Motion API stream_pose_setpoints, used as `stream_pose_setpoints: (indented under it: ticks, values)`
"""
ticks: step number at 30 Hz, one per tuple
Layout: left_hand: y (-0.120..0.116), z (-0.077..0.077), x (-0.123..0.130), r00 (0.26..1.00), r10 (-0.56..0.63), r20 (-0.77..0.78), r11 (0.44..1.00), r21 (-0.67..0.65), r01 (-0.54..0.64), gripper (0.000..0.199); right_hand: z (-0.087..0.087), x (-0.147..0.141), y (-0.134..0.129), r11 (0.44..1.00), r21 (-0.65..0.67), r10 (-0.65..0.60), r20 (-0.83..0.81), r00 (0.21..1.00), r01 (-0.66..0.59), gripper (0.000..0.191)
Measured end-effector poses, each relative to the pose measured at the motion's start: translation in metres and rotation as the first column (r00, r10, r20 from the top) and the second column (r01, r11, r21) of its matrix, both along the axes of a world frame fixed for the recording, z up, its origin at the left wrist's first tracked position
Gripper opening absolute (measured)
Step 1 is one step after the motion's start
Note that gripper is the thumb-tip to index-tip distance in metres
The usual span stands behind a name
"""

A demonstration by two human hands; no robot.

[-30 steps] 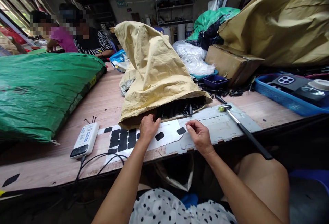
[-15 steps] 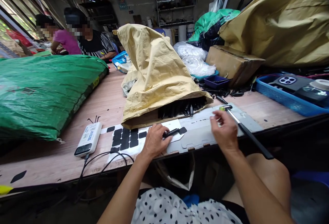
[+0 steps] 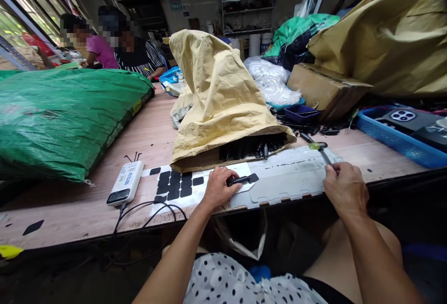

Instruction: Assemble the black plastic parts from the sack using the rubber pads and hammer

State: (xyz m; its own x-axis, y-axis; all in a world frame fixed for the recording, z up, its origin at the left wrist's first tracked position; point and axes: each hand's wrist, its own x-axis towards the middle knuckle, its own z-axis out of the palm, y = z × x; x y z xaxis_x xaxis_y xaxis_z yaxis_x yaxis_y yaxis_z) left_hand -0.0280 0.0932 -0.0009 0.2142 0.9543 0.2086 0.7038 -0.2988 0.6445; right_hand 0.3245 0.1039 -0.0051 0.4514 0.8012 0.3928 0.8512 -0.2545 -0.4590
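Note:
Near the front edge of the table, my left hand (image 3: 220, 186) is closed on a slim black pen-like tube (image 3: 240, 180), whose far end lies by a black square patch (image 3: 253, 178). My right hand (image 3: 346, 190) grips the shaft of a small hammer (image 3: 318, 146), its head with a yellow-green face over the grey board (image 3: 288, 176). The hammer's handle is mostly hidden by the hand. Behind my hands, a tan sack (image 3: 220, 94) lies with its mouth towards me, showing many black tubes (image 3: 242, 149) inside.
A white sheet with black patches (image 3: 175, 184) and a white power bank (image 3: 125, 183) with cables lie at left. A green sack (image 3: 70, 122) fills the far left. A blue basket (image 3: 394, 135) and a cardboard box (image 3: 326, 90) stand right. Two people sit beyond.
My right hand has moved right and taken hold of the hammer, which it was free of before. My left hand keeps the black tube in about the same place. The view has shifted slightly left.

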Motion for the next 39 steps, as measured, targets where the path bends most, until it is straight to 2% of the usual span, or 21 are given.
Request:
stream_pose_setpoints:
  ticks: [2, 4, 5, 7, 9, 10, 12, 17, 22, 26, 28, 31, 34, 36, 39]
  values:
    - [0.001, 0.0, 0.0, 1.0, 0.001, 0.012, 1.0, -0.024, -0.001, 0.014, 0.008, -0.03, -0.011, 0.981, 0.097, 0.185, -0.174, 0.967, -0.17, 0.03]
    - [0.002, 0.0, 0.0, 1.0, 0.005, 0.029, 0.999, -0.054, -0.004, 0.015, 0.015, -0.063, -0.023, 0.905, 0.135, 0.425, -0.341, 0.838, -0.404, 0.035]
    - [0.002, 0.0, 0.0, 0.999, 0.007, 0.033, 0.998, -0.068, -0.005, 0.015, 0.017, -0.079, -0.03, 0.852, 0.156, 0.52, -0.364, 0.773, -0.5, 0.038]
    - [0.003, -0.001, -0.001, 0.999, 0.012, 0.036, 0.996, -0.084, -0.009, 0.016, 0.02, -0.105, -0.042, 0.739, 0.204, 0.67, -0.329, 0.666, -0.642, 0.037]
    - [0.003, -0.002, -0.001, 0.999, 0.01, 0.039, 0.997, -0.077, -0.007, 0.018, 0.02, -0.125, -0.053, 0.651, 0.229, 0.757, -0.274, 0.594, -0.724, 0.036]
    - [0.003, -0.002, -0.001, 0.999, 0.008, 0.042, 0.998, -0.07, -0.005, 0.019, 0.018, -0.131, -0.057, 0.623, 0.232, 0.78, -0.253, 0.572, -0.747, 0.038]
    - [0.002, -0.002, -0.002, 0.999, 0.006, 0.039, 0.998, -0.061, -0.003, 0.018, 0.012, -0.14, -0.062, 0.604, 0.211, 0.796, -0.218, 0.565, -0.769, 0.042]
    - [0.003, -0.003, -0.001, 0.999, 0.02, 0.027, 0.998, -0.062, -0.018, 0.01, 0.002, -0.144, -0.063, 0.633, 0.08, 0.77, -0.167, 0.616, -0.77, 0.043]
    - [0.003, -0.005, 0.0, 0.998, 0.026, 0.055, 0.999, -0.047, -0.024, 0.016, 0.005, -0.14, -0.062, 0.675, 0.158, 0.737, -0.188, 0.649, -0.721, 0.042]
    - [0.003, -0.005, -0.001, 0.999, 0.033, 0.043, 0.999, -0.039, -0.031, 0.016, 0.006, -0.138, -0.061, 0.675, 0.118, 0.733, -0.211, 0.646, -0.728, 0.04]
    - [0.002, -0.004, 0.0, 0.999, 0.036, 0.022, 0.999, -0.038, -0.035, 0.016, 0.008, -0.129, -0.058, 0.705, 0.146, 0.708, -0.201, 0.677, -0.694, 0.038]
    - [0.001, -0.003, 0.001, 0.999, 0.039, -0.014, 0.999, -0.03, -0.04, 0.017, 0.014, -0.097, -0.047, 0.822, 0.188, 0.563, -0.125, 0.817, -0.538, 0.036]
    - [0.001, -0.003, 0.002, 0.999, 0.036, -0.035, 0.999, -0.017, -0.036, 0.016, 0.014, -0.046, -0.026, 0.956, 0.101, 0.276, 0.02, 0.961, -0.276, 0.04]
    - [0.001, -0.003, 0.001, 0.999, 0.023, -0.034, 1.0, -0.015, -0.023, 0.015, 0.008, -0.009, -0.008, 0.992, 0.004, 0.123, 0.107, 0.987, -0.124, 0.045]
    - [0.001, -0.003, -0.001, 1.0, -0.01, -0.011, 1.0, -0.016, 0.009, 0.014, -0.002, 0.032, 0.017, 0.99, -0.138, -0.011, 0.103, 0.995, 0.025, 0.053]
